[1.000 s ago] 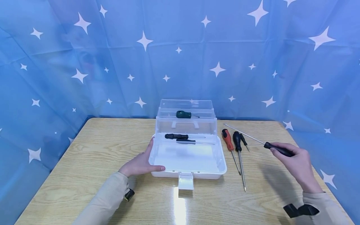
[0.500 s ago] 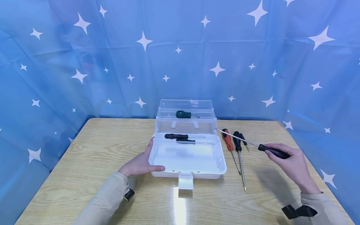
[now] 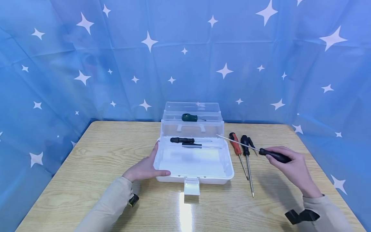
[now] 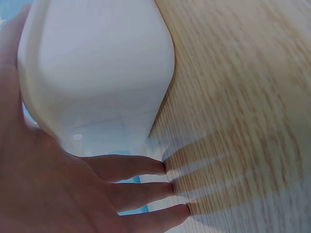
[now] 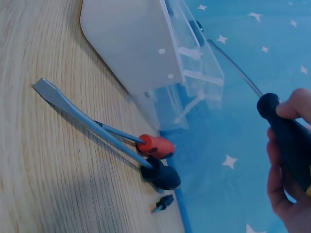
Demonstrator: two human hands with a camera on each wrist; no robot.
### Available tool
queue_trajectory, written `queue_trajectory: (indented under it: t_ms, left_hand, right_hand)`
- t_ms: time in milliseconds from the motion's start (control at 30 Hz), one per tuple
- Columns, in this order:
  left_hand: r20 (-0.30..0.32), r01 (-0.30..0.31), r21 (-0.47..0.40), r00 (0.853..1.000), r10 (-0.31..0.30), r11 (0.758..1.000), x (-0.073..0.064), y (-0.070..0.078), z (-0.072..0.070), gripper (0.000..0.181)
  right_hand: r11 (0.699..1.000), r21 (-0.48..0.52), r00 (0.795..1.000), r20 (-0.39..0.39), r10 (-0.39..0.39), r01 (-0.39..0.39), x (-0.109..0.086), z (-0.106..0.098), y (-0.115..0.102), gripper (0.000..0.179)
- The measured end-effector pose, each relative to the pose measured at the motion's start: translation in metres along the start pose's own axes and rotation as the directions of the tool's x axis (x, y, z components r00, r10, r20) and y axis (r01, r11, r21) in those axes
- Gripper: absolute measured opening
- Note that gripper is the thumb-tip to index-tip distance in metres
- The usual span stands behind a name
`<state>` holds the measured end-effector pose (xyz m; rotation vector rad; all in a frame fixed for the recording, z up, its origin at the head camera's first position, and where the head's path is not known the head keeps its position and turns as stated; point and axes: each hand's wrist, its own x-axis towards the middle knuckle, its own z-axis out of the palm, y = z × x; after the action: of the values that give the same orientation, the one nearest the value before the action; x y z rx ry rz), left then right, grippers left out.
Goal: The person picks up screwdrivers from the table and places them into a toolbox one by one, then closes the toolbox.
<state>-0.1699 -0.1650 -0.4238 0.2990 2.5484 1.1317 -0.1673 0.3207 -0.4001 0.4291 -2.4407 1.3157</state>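
A white toolbox [image 3: 197,164] with a clear lid stands unlatched at the middle of the table. My left hand [image 3: 146,168] rests against its left side, thumb on the front rim; in the left wrist view its fingers [image 4: 141,166] lie straight along the box. My right hand [image 3: 292,164] grips the black handle of a long screwdriver [image 3: 275,155], held above the table. Its thin shaft points left, with the tip over the box's back right corner. Inside lie two black-handled screwdrivers, one thicker [image 3: 182,140] and one thinner [image 3: 192,145]. A green-handled screwdriver [image 3: 189,118] sits in the raised lid.
Right of the box lie a red-and-black screwdriver [image 3: 235,145], a large black screwdriver [image 3: 245,145] and a short black screwdriver [image 3: 251,143]. The box's front latch [image 3: 191,187] hangs out toward the person. Behind the wooden table [image 3: 116,141] hangs a blue star-patterned curtain [image 3: 185,74].
My right hand has moved left with the long screwdriver, and its tip has passed from the table's back right to over the box. The left hand stays put.
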Motion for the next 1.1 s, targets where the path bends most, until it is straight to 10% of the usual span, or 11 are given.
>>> queue_trajectory:
  t_ms: [1100]
  left_hand:
    - [-0.014,0.018,0.041,1.000,-0.017,0.999,0.000,0.001,0.000,0.127]
  right_hand:
    - [0.991,0.109,0.985,0.140,-0.098,0.083,0.014,0.046,-0.028,0.024]
